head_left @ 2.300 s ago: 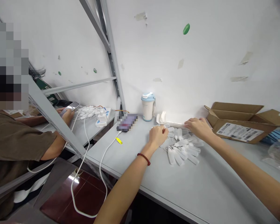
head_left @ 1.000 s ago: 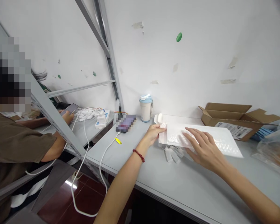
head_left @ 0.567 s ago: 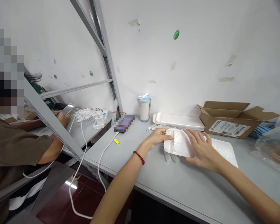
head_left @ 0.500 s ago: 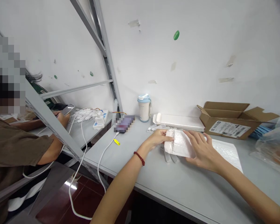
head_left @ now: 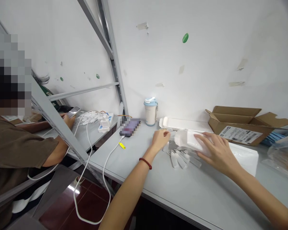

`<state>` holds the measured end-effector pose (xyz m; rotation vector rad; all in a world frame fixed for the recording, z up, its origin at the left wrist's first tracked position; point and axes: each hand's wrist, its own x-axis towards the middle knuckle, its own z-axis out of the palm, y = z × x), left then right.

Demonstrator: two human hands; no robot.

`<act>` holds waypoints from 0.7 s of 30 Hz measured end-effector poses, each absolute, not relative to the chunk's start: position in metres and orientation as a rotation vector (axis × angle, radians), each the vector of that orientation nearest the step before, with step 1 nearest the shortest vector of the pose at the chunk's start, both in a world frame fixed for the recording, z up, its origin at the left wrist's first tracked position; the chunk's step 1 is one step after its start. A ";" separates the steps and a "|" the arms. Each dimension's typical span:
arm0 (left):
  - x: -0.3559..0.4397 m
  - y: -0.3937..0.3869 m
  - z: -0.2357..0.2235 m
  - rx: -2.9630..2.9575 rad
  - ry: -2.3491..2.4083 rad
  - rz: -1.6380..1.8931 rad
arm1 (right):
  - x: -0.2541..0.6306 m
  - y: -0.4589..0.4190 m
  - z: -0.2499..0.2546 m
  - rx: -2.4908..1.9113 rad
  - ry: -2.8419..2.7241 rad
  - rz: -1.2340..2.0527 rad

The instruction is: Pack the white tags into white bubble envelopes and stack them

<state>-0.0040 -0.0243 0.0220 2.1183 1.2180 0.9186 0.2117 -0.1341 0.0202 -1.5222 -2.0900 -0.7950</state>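
Observation:
My right hand [head_left: 217,153] grips a white bubble mailer [head_left: 186,139] and holds it above the table, its open end facing left. My left hand [head_left: 160,139], with a dark red bead bracelet on the wrist, is just left of that opening. Its fingers are curled closed. A translucent piece shows by the fingertips, but whether they hold it I cannot tell. Below and between the hands lie several small translucent plastic pieces [head_left: 179,159] on the grey table. Another white mailer [head_left: 246,156] lies flat behind my right wrist.
A stack of white mailers [head_left: 186,124] lies by the wall, between a blue-lidded cup [head_left: 150,111] and an open cardboard box [head_left: 240,129]. A phone [head_left: 130,127] on a white cable is at left. Beyond the metal shelf post [head_left: 60,124], another person [head_left: 21,143] holds a phone.
My left hand has let go of the mailer and closed beside its opening. The mailer has moved right in my right hand and tilted, uncovering more of the plastic pieces. The view has shifted slightly.

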 end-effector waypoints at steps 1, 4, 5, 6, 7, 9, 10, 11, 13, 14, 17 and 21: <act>-0.007 -0.022 0.021 2.145 1.276 0.940 | 0.214 -0.134 0.021 -1.522 -2.073 -0.785; -0.015 -0.016 0.014 2.215 1.379 0.922 | 0.219 -0.132 0.021 -1.516 -2.045 -0.754; -0.017 -0.014 0.011 2.248 1.391 0.892 | 0.220 -0.131 0.020 -1.514 -2.043 -0.748; -0.017 -0.013 0.008 2.281 1.393 0.859 | 0.221 -0.131 0.020 -1.511 -2.045 -0.744; -0.017 -0.012 0.005 2.310 1.392 0.827 | 0.221 -0.131 0.019 -1.508 -2.049 -0.739; -0.016 -0.011 0.001 2.352 1.395 0.783 | 0.220 -0.131 0.018 -1.517 -2.067 -0.721; -0.016 -0.011 0.000 2.360 1.403 0.773 | 0.220 -0.131 0.018 -1.523 -2.074 -0.712; -0.016 -0.010 0.000 2.365 1.413 0.766 | 0.219 -0.131 0.018 -1.530 -2.078 -0.704; -0.016 -0.009 0.000 2.370 1.433 0.754 | 0.219 -0.131 0.017 -1.537 -2.077 -0.693; -0.016 -0.009 0.001 2.371 1.438 0.751 | 0.219 -0.131 0.017 -1.538 -2.071 -0.690; -0.016 -0.009 0.002 2.379 1.430 0.749 | 0.220 -0.129 0.015 -1.555 -2.065 -0.672; -0.014 -0.011 0.002 2.397 1.387 0.754 | 0.221 -0.128 0.012 -1.583 -2.065 -0.652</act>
